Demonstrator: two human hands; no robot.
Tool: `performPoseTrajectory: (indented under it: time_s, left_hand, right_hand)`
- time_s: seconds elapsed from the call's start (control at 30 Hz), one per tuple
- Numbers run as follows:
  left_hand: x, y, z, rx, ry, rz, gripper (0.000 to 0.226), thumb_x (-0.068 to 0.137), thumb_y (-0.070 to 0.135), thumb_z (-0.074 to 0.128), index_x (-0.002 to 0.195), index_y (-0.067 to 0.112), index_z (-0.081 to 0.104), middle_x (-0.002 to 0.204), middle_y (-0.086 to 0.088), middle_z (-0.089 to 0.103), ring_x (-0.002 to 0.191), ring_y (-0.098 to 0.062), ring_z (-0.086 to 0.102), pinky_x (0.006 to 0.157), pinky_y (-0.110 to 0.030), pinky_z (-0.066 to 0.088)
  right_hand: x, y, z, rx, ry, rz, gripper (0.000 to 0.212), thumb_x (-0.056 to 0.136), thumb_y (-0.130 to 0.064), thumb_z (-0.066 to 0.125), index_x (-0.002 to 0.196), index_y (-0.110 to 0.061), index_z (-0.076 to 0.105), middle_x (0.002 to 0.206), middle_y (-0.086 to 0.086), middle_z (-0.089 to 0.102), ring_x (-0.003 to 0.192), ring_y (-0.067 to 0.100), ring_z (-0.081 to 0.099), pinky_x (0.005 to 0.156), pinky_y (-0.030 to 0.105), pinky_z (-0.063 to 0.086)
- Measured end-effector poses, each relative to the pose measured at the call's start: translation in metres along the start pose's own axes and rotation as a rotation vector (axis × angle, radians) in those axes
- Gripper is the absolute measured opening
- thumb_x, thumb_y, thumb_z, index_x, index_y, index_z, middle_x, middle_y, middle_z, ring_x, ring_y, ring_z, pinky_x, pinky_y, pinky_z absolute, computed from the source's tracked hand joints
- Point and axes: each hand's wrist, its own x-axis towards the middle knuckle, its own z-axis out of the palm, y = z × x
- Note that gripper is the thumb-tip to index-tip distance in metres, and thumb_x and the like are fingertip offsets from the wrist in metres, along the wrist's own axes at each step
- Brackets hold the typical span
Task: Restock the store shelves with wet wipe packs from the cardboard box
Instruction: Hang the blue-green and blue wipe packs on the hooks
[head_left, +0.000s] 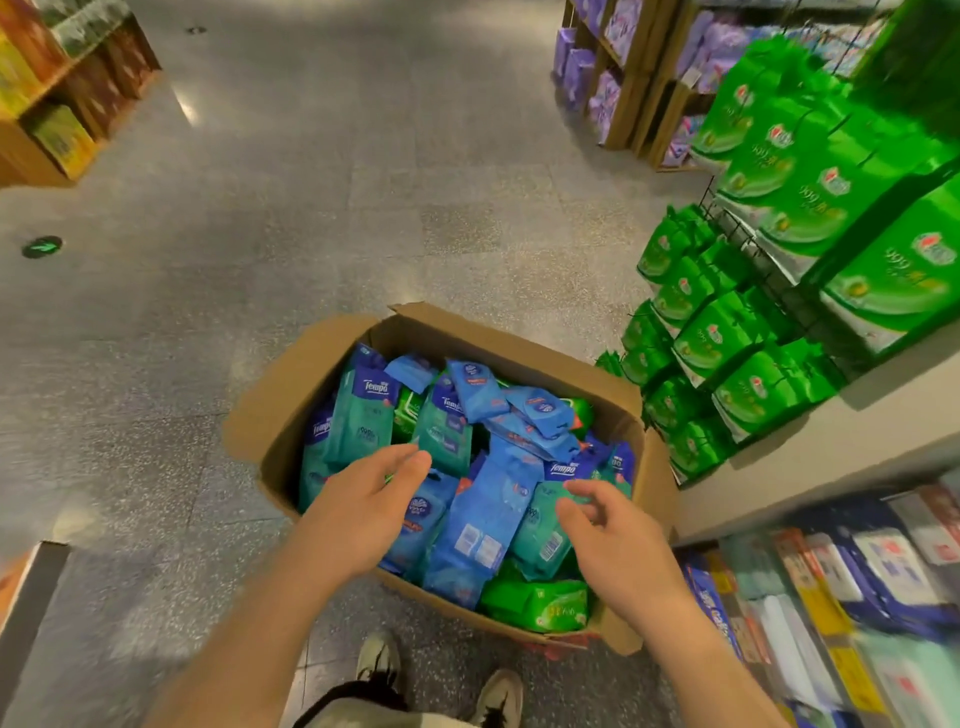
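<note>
Nearest the camera, two sneakers (384, 657) stand on the speckled grey floor (311, 208), just short of the cardboard box (291, 410). Both hands reach over the near edge of the box. The left hand (363, 506) hovers above the packs with its fingers extended and relaxed, grasping nothing. The right hand (605, 540) is likewise released, its fingers loosely curved above a teal pack, holding nothing; whether its fingertips touch the pack cannot be told.

The box sits on the floor with its flaps folded outward and is filled with wet wipe packs (483, 519) in a loose jumble: blue ones across the middle, teal Tempo-branded ones (363, 415) toward the box's left side, and a green pack (537, 605) at its near right corner.

Right of the box, a low shelf (857, 597) holds flat packs in blue, white and yellow. Above and beyond the box on that side, green tissue packs (753, 332) hang in rows on a wire rack. Farther past the box, wooden shelves carry purple packages (605, 98), and far to the box's left another wooden shelf (62, 114) holds orange and yellow goods.
</note>
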Motion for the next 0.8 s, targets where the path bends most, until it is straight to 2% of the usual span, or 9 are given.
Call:
performPoseTrajectory:
  time_s: [0.17,0.23,0.3,0.4,0.5,0.57,0.63,0.7,0.8]
  left_hand:
    - [0.041,-0.019,-0.002,0.040,-0.097,-0.008,0.048,0.103,0.055,0.043,0.142,0.031,0.055,0.138,0.013,0.058,0.113,0.001,0.047,0.096,-0.024,0.034]
    - [0.056,-0.031,-0.004,0.073,-0.168,-0.005,0.048,0.102,0.055,0.044,0.143,0.032,0.054,0.136,0.016,0.057,0.112,0.001,0.047,0.096,-0.024,0.035]
    - [0.069,-0.045,-0.007,0.087,-0.225,-0.008,0.045,0.101,0.055,0.048,0.141,0.034,0.055,0.126,0.021,0.057,0.110,0.001,0.051,0.095,-0.024,0.037]
    - [0.082,-0.062,-0.012,0.104,-0.300,-0.019,0.038,0.101,0.054,0.050,0.136,0.041,0.055,0.113,0.025,0.055,0.111,-0.001,0.055,0.093,-0.025,0.040]
    - [0.094,-0.075,-0.018,0.160,-0.376,-0.002,0.042,0.101,0.054,0.048,0.140,0.040,0.052,0.114,0.024,0.055,0.108,-0.001,0.053,0.093,-0.027,0.040]
    - [0.100,-0.080,-0.022,0.187,-0.413,0.010,0.044,0.101,0.054,0.048,0.142,0.039,0.051,0.114,0.025,0.055,0.109,-0.001,0.052,0.093,-0.027,0.040]
    - [0.106,-0.081,-0.025,0.211,-0.437,0.028,0.042,0.101,0.053,0.049,0.141,0.039,0.052,0.113,0.026,0.055,0.108,0.000,0.055,0.091,-0.026,0.040]
    - [0.111,-0.079,-0.027,0.229,-0.453,0.054,0.041,0.101,0.053,0.049,0.140,0.040,0.052,0.109,0.029,0.055,0.103,0.001,0.057,0.086,-0.024,0.041]
    - [0.114,-0.078,-0.029,0.221,-0.464,0.089,0.039,0.100,0.051,0.052,0.137,0.041,0.054,0.103,0.031,0.057,0.096,0.004,0.057,0.083,-0.023,0.043]
  right_hand:
    - [0.029,0.005,0.040,-0.036,0.022,0.076,0.023,0.100,-0.046,0.057,0.120,-0.035,0.060,0.089,-0.015,0.065,0.069,-0.002,0.062,0.052,0.013,0.040]
    - [0.042,0.002,0.057,-0.055,0.064,0.119,0.023,0.099,-0.045,0.059,0.118,-0.031,0.061,0.090,-0.015,0.065,0.073,0.000,0.061,0.053,0.011,0.038]
    - [0.052,-0.001,0.073,-0.070,0.188,0.160,0.025,0.097,-0.042,0.062,0.117,-0.025,0.063,0.102,-0.007,0.066,0.093,0.009,0.063,0.068,0.015,0.041]
    - [0.059,0.001,0.089,-0.238,0.456,0.229,0.044,0.091,-0.041,0.068,0.126,-0.016,0.060,0.124,0.009,0.060,0.122,0.031,0.053,0.098,0.039,0.039]
    - [0.066,0.015,0.103,-0.182,0.527,0.433,0.073,0.086,-0.039,0.073,0.144,-0.007,0.042,0.140,0.020,0.048,0.133,0.041,0.042,0.108,0.047,0.035]
    - [0.074,0.032,0.115,0.017,0.512,0.500,0.083,0.080,-0.038,0.077,0.142,-0.002,0.036,0.137,0.023,0.051,0.130,0.042,0.049,0.107,0.050,0.043]
    - [0.079,0.042,0.124,0.225,0.519,0.532,0.074,0.080,-0.031,0.079,0.133,-0.002,0.037,0.130,0.020,0.060,0.121,0.038,0.060,0.098,0.047,0.051]
    - [0.082,0.047,0.127,0.290,0.512,0.558,0.063,0.085,-0.022,0.079,0.129,-0.002,0.038,0.124,0.016,0.064,0.113,0.034,0.064,0.089,0.038,0.051]
    - [0.082,0.049,0.126,0.324,0.518,0.535,0.054,0.087,-0.020,0.079,0.126,-0.006,0.043,0.122,0.012,0.066,0.109,0.031,0.065,0.086,0.035,0.050]
